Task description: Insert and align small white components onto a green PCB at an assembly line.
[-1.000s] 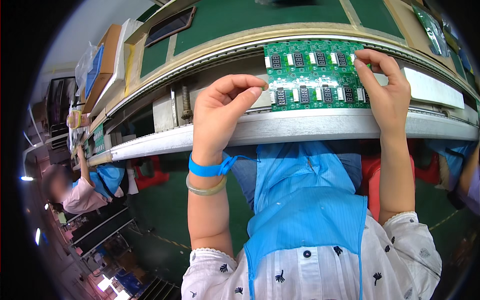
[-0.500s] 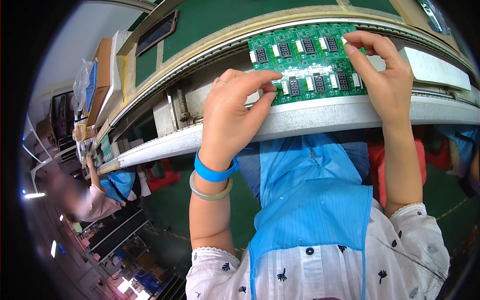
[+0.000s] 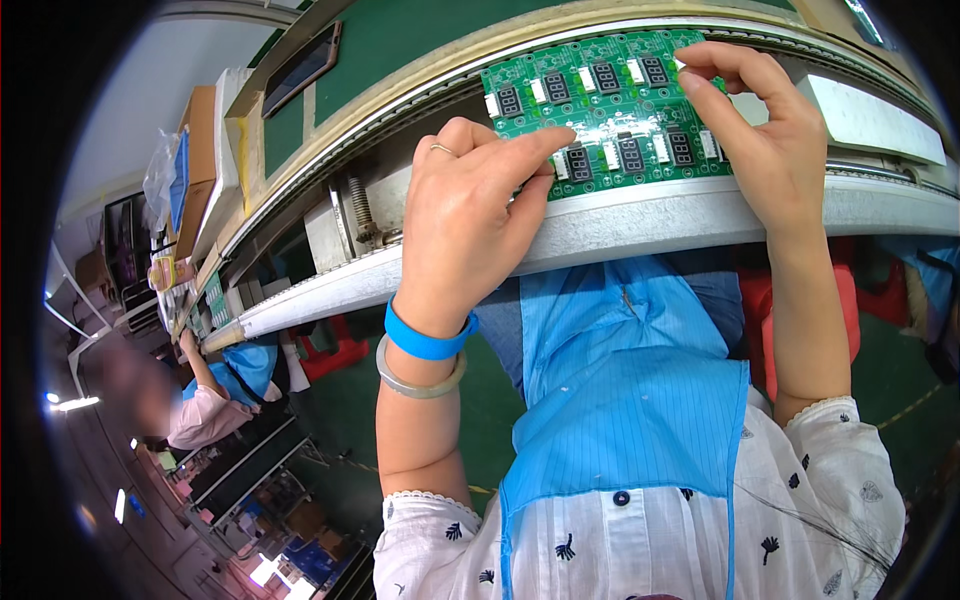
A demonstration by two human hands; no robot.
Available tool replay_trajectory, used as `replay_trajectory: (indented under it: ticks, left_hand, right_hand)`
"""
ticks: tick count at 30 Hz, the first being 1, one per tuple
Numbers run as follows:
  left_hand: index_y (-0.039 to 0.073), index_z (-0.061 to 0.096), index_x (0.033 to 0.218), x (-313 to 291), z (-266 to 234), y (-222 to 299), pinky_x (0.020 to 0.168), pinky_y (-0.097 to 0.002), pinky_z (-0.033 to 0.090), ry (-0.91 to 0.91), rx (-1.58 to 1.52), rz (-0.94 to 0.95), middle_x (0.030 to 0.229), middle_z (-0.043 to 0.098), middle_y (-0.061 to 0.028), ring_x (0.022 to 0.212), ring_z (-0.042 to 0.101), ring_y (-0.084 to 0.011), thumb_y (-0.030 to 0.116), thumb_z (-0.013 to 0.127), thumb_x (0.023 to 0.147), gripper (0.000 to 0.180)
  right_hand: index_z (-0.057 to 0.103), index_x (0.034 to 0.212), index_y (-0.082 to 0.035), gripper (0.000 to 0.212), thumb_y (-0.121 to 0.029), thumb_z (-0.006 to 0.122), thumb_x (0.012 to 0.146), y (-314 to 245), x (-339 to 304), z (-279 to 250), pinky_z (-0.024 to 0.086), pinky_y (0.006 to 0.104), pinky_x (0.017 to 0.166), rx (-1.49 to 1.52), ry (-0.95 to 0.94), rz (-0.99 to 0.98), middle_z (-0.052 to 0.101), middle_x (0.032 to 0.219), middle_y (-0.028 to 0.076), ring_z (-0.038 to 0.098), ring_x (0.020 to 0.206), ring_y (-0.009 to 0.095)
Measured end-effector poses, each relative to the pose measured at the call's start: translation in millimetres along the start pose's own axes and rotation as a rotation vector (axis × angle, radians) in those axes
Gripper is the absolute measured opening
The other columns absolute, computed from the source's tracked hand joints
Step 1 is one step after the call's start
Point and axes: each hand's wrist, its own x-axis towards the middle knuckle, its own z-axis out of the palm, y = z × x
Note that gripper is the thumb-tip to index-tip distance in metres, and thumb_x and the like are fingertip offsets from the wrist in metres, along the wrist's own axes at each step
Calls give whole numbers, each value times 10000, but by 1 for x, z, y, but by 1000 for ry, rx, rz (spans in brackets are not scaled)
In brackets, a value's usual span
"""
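Observation:
A green circuit-board panel (image 3: 622, 117) lies on the rail conveyor, carrying two rows of black digit displays (image 3: 604, 77) with white connectors (image 3: 662, 148) beside them. Over its lower left part, my left hand (image 3: 470, 205) stretches its index finger across the board; the thumb hangs apart near the board's edge, and nothing shows between them. The other fingers are partly hidden. At the upper right of the panel, the thumb and index finger of my right hand (image 3: 765, 130) pinch a small white connector (image 3: 681, 65), mostly covered by the fingertips.
A metal rail (image 3: 640, 208) runs along the near side of the conveyor. A white block (image 3: 870, 120) sits right of the panel. Beyond the far rail lies a phone (image 3: 302, 70) on the green surface. Another person (image 3: 205, 410) works at the far left, near a cardboard box (image 3: 197, 165).
The panel appears slightly farther left and up in view. My left index finger has come lower and closer to the thumb; my right hand keeps its pinch at the upper right connector.

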Motion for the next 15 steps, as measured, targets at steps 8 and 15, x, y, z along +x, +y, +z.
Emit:
replay_trajectory:
  ticks: [8, 15]
  left_hand:
    - [152, 744, 1124, 7, -8, 6, 779, -335, 408, -124, 51, -36, 821, 701, 38, 783, 557, -184, 10, 689, 750, 404]
    - [148, 742, 1131, 13, -12, 7, 754, -338, 377, -170, 63, -16, 806, 685, 35, 775, 542, -185, 6, 684, 752, 409]
  right_hand:
    - [747, 1091, -54, 197, -90, 720, 900, 1, 1, -1, 473, 237, 853, -10, -15, -15, 716, 1003, 19, 597, 934, 100]
    - [749, 1093, -58, 199, -98, 723, 900, 2, 0, -1, 480, 240, 845, -19, -21, 0, 719, 1012, 19, 599, 931, 98]
